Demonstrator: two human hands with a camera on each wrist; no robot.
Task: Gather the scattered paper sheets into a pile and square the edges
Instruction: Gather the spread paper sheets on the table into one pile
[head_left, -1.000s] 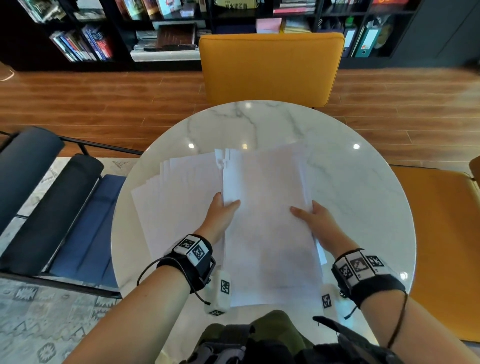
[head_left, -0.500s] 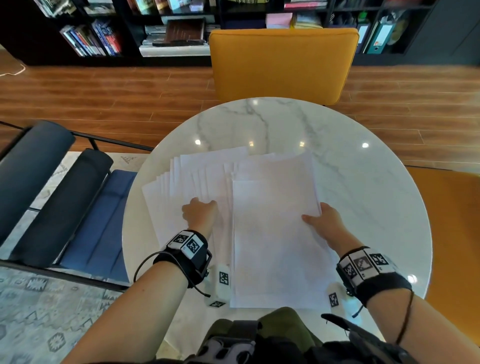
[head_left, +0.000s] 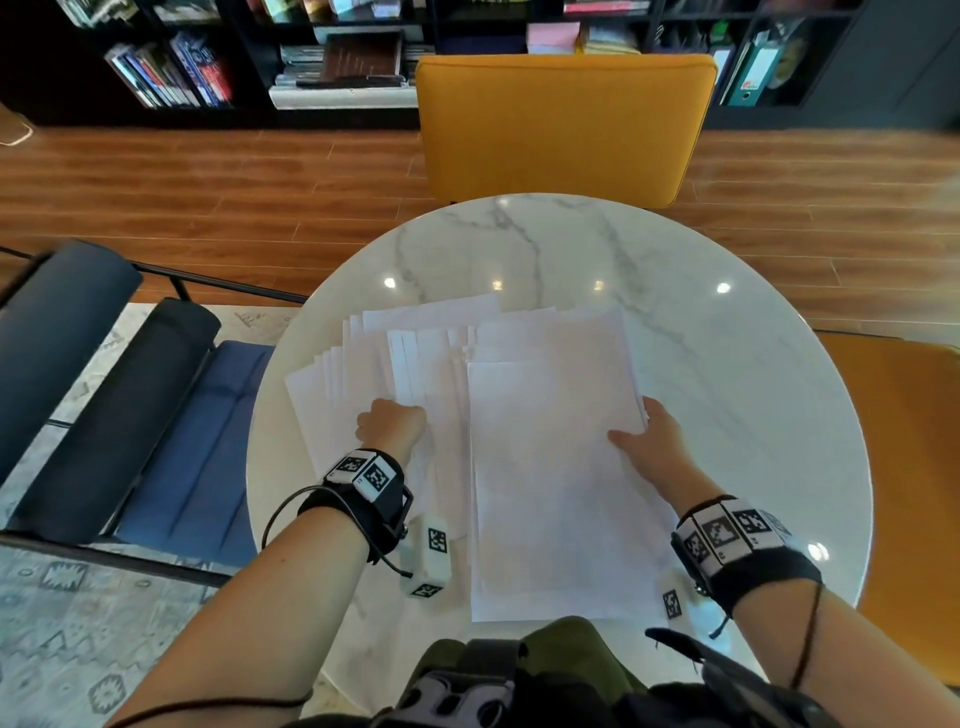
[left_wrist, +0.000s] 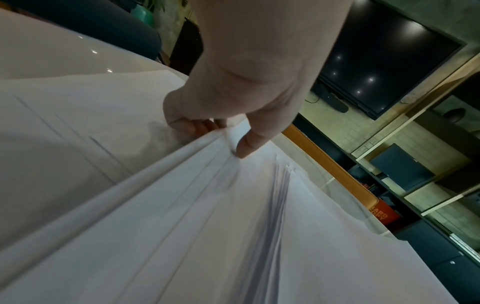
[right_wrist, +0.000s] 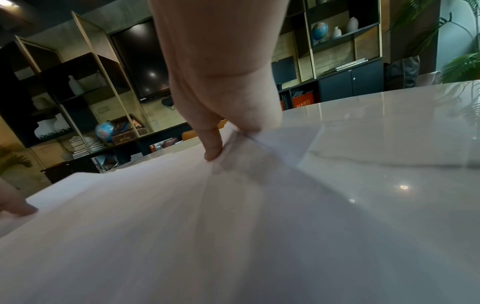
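Pinching fanned thin white paper sheets (head_left: 415, 374) at nine o'clock, the left hand (head_left: 392, 423) grips while the right hand (head_left: 649, 441) clasps the slippery, floppy pile's (head_left: 561, 467) three-o'clock edge.

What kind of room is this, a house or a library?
Probably a study or office lounge. Dark bookshelves full of books and binders line the wall, a big black screen hangs nearby, and a round marble table with yellow chairs holds loose paper sheets.

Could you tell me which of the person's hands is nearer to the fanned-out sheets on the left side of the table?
Left. The left hand pinches the edges of the fanned-out sheets; the right hand grips the right edge of the neater pile, on the far side from them.
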